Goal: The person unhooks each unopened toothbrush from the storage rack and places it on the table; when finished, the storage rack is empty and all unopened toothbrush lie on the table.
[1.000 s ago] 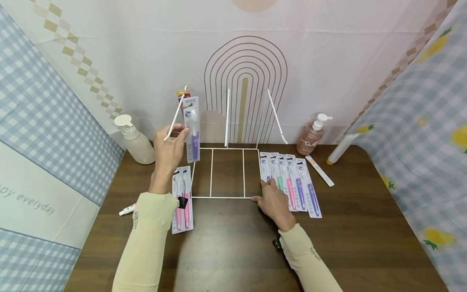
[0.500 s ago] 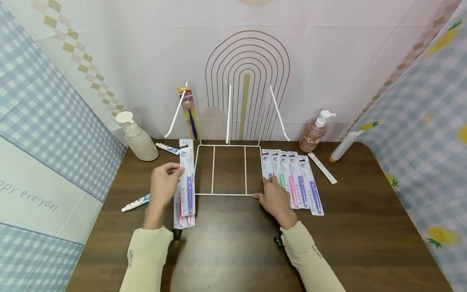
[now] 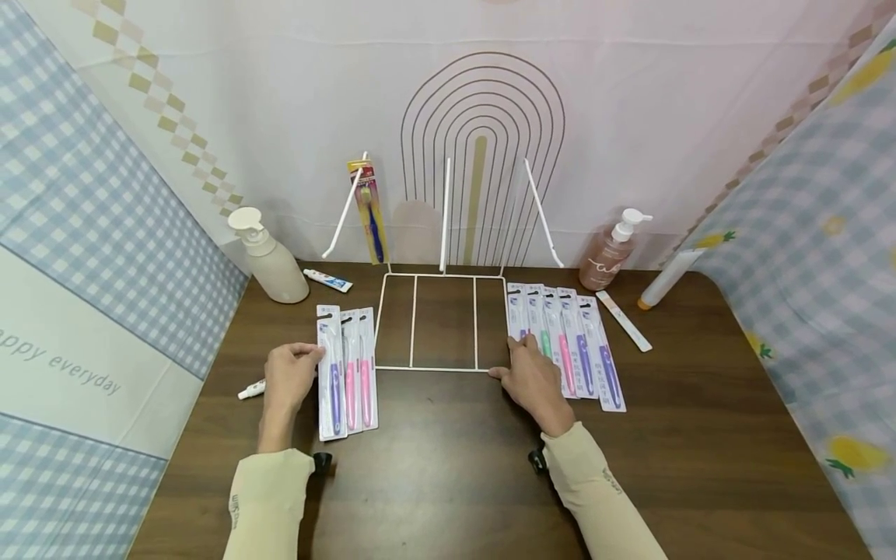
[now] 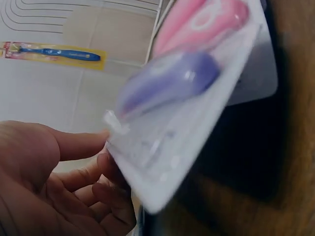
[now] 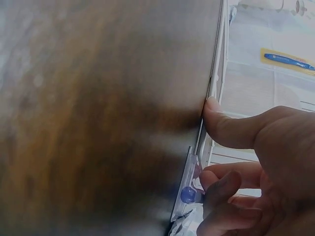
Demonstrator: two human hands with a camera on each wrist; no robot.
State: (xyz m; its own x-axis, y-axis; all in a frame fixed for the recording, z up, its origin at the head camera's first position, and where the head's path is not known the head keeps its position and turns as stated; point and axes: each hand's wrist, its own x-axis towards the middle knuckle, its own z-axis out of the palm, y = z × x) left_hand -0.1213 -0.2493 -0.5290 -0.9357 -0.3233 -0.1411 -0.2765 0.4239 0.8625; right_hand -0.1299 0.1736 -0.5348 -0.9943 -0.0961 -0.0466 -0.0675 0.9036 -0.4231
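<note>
My left hand (image 3: 290,381) pinches the edge of a packaged purple toothbrush (image 3: 334,397), thumb and fingertips at its left side. In the left wrist view this pack (image 4: 167,142) stands tilted above the wood. Two packaged pink toothbrushes (image 3: 365,365) lie just right of it. My right hand (image 3: 533,381) holds the front right corner of the white wire rack (image 3: 430,369). Its thumb (image 5: 212,105) presses on the front wire, and its bent fingers reach over the nearest of several toothbrush packs (image 3: 584,358). A yellow-packaged blue toothbrush (image 3: 371,210) hangs on the rack's left hook.
The rack's middle hook (image 3: 445,218) and right hook (image 3: 543,214) stick out toward me. Pump bottles, one cream (image 3: 273,264) and one pink (image 3: 607,253), stand at the back. Small toothpaste tubes (image 3: 327,280) lie at left. A white stick pack (image 3: 624,320) and white tube (image 3: 668,281) are at right.
My left hand has brought the purple toothbrush pack from beside the left hook down to the table, left of the pink ones. The right hand has stayed at the rack's corner.
</note>
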